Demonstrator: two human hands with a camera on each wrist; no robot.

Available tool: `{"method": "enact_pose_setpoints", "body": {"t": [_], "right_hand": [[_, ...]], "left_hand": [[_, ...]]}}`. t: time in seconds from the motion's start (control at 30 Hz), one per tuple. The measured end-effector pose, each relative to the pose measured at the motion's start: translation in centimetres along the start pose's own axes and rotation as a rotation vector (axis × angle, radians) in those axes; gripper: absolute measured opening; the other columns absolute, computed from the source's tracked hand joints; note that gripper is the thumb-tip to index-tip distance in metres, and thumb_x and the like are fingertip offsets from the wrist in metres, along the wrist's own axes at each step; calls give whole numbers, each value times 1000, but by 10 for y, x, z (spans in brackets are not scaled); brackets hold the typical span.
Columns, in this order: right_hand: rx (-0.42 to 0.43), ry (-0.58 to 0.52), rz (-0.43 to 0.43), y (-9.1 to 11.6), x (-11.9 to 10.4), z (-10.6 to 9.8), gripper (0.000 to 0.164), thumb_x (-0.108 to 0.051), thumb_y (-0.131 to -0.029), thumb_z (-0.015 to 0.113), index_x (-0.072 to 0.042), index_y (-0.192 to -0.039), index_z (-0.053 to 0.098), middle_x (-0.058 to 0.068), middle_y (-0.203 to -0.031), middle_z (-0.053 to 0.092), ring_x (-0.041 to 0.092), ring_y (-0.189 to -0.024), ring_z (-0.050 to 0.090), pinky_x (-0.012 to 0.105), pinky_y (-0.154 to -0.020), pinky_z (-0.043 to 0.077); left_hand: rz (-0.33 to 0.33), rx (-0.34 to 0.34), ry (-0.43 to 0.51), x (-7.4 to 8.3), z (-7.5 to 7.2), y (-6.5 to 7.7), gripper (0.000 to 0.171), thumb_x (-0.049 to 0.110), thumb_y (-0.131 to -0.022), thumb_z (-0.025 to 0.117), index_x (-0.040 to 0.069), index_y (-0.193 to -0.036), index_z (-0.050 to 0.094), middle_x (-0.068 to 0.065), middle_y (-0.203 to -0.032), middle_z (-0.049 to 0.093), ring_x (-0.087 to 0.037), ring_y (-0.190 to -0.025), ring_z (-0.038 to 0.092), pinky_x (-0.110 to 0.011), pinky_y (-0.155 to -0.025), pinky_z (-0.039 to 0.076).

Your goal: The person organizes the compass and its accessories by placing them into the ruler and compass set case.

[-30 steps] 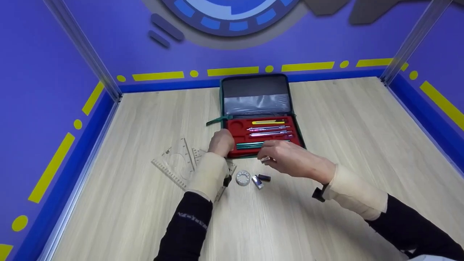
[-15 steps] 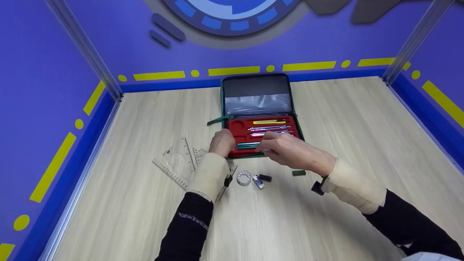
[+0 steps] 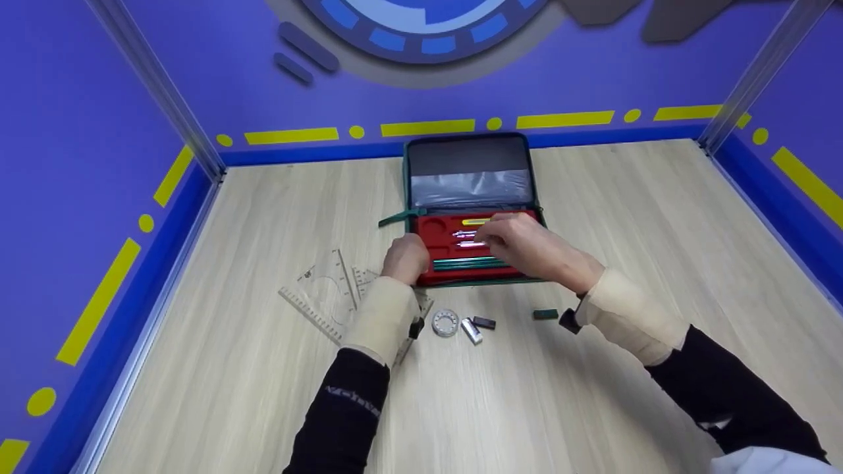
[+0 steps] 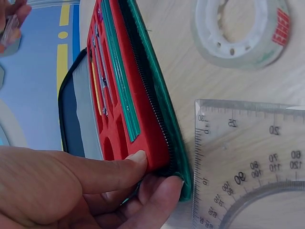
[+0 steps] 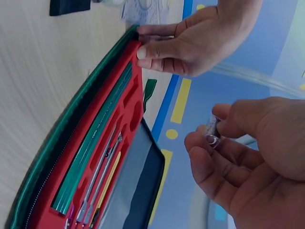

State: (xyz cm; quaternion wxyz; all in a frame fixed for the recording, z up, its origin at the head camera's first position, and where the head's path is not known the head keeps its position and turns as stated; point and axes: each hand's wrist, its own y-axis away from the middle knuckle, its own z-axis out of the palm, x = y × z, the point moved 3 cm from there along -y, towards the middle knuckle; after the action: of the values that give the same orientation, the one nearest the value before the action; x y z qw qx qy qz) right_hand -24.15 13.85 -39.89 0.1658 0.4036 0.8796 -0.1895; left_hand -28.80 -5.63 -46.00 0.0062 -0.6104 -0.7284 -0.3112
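Observation:
A green zip case lies unfolded with a red moulded tray in its near half. My left hand grips the tray's near left corner, thumb on the red edge and fingers against the green cover. Over the tray's right part my right hand pinches a small clear tube-like piece, held above the tray. Green pencils, two silvery drafting tools and a yellow cutter-like tool sit in the slots, partly hidden by the right hand in the head view.
Clear rulers and a set square lie beside the left forearm. Near the case are a tape roll, a small silver piece, a dark block and a dark green block. Blue panels stand behind.
My right hand has moved up and away over the tray, first uncovering the dark green block, then the green pencils. The left hand stays on the case corner.

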Motion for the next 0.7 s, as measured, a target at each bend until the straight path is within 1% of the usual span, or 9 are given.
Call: {"method": "enact_pose_setpoints", "body": {"t": [0.1, 0.2, 0.33, 0.4, 0.5, 0.6, 0.7], "right_hand": [[39, -19, 14, -6, 6, -2, 24, 5, -97, 61, -4, -113, 77, 10, -107, 74, 21, -91, 65, 36, -85, 59], [70, -37, 10, -13, 10, -3, 22, 5, -97, 63, -4, -113, 76, 9, -104, 73, 21, -87, 62, 35, -83, 58], [72, -56, -4, -20, 14, -3, 23, 6, -95, 66, -2, -114, 75, 10, -103, 72, 21, -87, 62, 36, -80, 58], [59, -64, 4, -24, 16, -2, 24, 6, -95, 66, -2, -116, 74, 10, -105, 71, 21, -88, 63, 36, -81, 58], [48, -80, 31, -30, 20, 0, 25, 7, -96, 65, -3, -117, 74, 10, -109, 72, 22, -91, 63, 36, -84, 57], [48, -104, 72, -36, 24, 2, 27, 7, -95, 66, -4, -118, 74, 10, -112, 72, 23, -94, 63, 37, -87, 57], [45, -113, 113, -41, 28, 3, 27, 5, -96, 66, -5, -120, 73, 9, -113, 72, 22, -95, 64, 37, -89, 57]], "left_hand": [[-14, -4, -3, 1, 0, -1, 26, -4, -92, 64, 7, -71, 56, -7, -75, 49, -18, -63, 40, -27, -50, 32], [-23, 3, -9, 1, -1, -1, 19, -2, -92, 65, 6, -75, 60, -8, -80, 53, -18, -65, 42, -27, -53, 35], [-16, 35, -30, 1, -2, 2, 5, -1, -89, 69, 3, -87, 69, -10, -90, 60, -19, -71, 45, -29, -57, 39], [-10, 43, -35, 1, -3, 2, 5, -2, -88, 70, 2, -90, 71, -10, -93, 61, -20, -73, 44, -29, -58, 40], [-5, 41, -32, 0, -3, 3, 5, -2, -88, 70, 3, -87, 69, -10, -92, 60, -21, -74, 44, -30, -59, 40], [1, 30, -22, -1, -2, 2, 10, -3, -88, 70, 4, -81, 65, -10, -89, 57, -21, -74, 43, -30, -58, 39], [4, 21, -14, -1, -1, 1, 13, -3, -88, 70, 5, -80, 63, -10, -89, 56, -21, -73, 43, -30, -58, 38]]}}
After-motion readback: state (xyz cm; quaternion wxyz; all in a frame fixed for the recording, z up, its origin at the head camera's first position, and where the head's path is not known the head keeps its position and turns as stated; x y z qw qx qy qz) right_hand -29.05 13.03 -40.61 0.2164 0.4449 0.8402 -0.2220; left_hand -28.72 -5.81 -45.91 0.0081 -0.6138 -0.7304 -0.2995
